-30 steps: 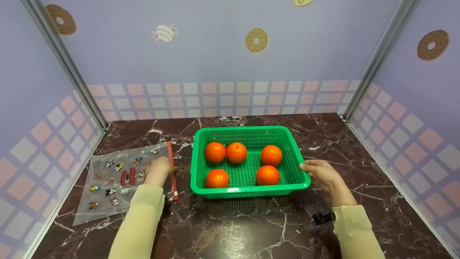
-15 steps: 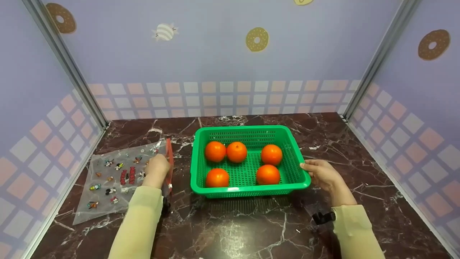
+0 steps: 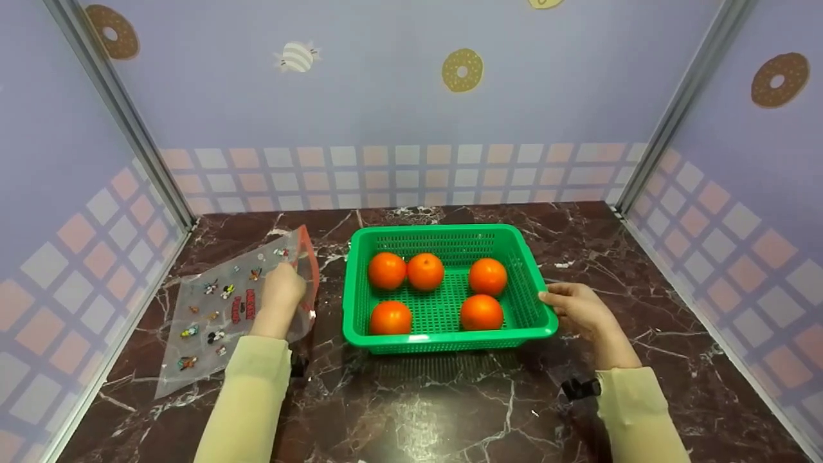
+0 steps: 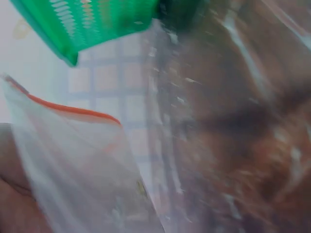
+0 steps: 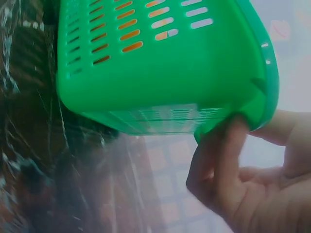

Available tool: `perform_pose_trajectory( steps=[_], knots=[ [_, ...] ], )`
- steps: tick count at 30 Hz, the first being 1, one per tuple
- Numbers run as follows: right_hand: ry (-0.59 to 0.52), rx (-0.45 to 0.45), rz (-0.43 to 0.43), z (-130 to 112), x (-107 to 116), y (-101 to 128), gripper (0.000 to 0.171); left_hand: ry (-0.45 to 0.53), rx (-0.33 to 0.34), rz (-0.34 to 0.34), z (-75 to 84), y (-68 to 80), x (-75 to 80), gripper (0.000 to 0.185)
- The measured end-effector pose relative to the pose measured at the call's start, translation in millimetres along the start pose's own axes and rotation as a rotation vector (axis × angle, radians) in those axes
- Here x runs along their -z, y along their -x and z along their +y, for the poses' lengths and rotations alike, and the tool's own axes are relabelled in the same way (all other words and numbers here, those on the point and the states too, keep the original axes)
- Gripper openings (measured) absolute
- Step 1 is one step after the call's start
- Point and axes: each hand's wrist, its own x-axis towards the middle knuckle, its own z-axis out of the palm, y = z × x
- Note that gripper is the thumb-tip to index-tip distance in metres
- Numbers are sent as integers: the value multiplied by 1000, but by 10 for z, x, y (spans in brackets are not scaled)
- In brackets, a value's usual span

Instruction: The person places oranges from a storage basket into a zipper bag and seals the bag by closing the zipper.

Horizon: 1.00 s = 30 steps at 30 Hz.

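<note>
We see the left hand (image 3: 281, 290) has lifted the red-zipped edge of the clear printed bag (image 3: 225, 308) off the marble; a second ago that edge lay flat beside the green basket (image 3: 443, 334); now it stands raised and tilted, and the bag's far corner has shifted toward the basket.

A clear zip bag (image 3: 231, 308) with cartoon prints and a red seal lies partly lifted, left of the basket. The green slotted basket (image 3: 443, 331) stands upright, holding five oranges (image 3: 425, 271).

A dark red-brown marble tabletop (image 3: 437, 411) carries the scene. Lilac panel walls (image 3: 386, 96) printed with doughnut motifs and a checked lower band rise from the tabletop's left, rear and right edges.
</note>
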Motion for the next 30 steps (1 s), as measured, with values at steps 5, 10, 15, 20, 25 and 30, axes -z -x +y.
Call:
perform_pose_trajectory(
  steps=[5, 10, 15, 20, 25, 30],
  knots=[
    [329, 56, 180, -281, -101, 85, 68, 9, -32, 38, 218, 52, 89, 33],
    [340, 162, 197, -623, -342, 89, 64, 46, -55, 66, 413, 136, 143, 38],
    [146, 201, 1, -857, -777, 11, 58, 67, -73, 52, 582, 232, 191, 43],
    [-17, 131, -186, -1121, -1283, -78, 59, 79, -66, 4, 741, 320, 243, 47],
    [-20, 64, -286, -1352, -1740, -232, 61, 99, -92, -5, 899, 407, 264, 50],
    [-3, -28, -324, -1497, -2067, -419, 66, 90, -140, 11, 1029, 496, 259, 49]
  ],
)
